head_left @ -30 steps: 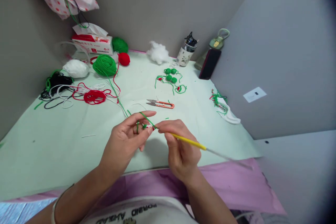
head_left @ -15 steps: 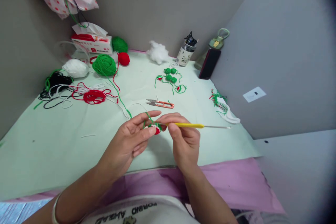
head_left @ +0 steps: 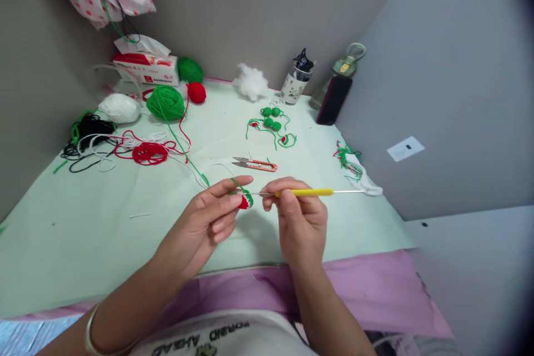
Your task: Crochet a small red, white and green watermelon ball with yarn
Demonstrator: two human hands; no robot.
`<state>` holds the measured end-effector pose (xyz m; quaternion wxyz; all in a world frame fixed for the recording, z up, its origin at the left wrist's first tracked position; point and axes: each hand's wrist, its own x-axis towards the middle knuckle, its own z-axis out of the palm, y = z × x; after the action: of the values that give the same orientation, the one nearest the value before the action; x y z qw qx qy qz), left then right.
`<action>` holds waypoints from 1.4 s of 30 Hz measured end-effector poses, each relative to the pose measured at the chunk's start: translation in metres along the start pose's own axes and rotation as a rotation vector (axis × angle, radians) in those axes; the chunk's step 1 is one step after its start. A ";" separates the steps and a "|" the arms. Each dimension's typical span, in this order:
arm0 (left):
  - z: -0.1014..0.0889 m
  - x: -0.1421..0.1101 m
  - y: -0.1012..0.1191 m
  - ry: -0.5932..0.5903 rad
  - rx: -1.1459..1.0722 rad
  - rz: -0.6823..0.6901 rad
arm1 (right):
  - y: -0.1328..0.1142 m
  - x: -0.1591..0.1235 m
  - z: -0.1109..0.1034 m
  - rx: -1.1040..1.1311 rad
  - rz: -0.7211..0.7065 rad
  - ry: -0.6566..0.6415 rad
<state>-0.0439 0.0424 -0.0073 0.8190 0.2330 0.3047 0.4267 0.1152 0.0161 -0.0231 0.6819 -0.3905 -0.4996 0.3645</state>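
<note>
Between the thumb and fingers of my left hand [head_left: 208, 212] is a small crochet piece [head_left: 247, 200] in red, white and green. Green yarn [head_left: 194, 168] runs from my left index finger back to a green yarn ball [head_left: 166, 103]. My right hand [head_left: 301, 214] grips the yellow handle of a crochet hook [head_left: 311, 192], held nearly level. The hook's thin metal end points left and meets the green edge of the piece; whether it sits inside a stitch I cannot tell. Just beyond my hands lie orange-handled thread snips [head_left: 255, 164].
Several small green crochet balls [head_left: 272, 119] with yarn tails lie past the snips, near white stuffing [head_left: 251, 83]. Red yarn [head_left: 150, 153], black yarn [head_left: 89, 130] and a tissue pack [head_left: 146, 68] are at left. A pen cup [head_left: 296, 86], phone [head_left: 334, 100] and bottle [head_left: 344, 65] stand at back right.
My right hand has moved right with the crochet hook, so more of its metal shaft shows between my hands. The crochet piece has turned slightly, showing more of its green edge.
</note>
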 end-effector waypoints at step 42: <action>-0.004 -0.005 -0.007 0.057 0.319 0.118 | -0.011 -0.003 0.002 -0.193 -0.068 -0.052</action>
<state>-0.0446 0.0352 -0.0132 0.7362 0.3655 0.3775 0.4266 0.1137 0.0090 -0.0144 0.6400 -0.4275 -0.5629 0.3012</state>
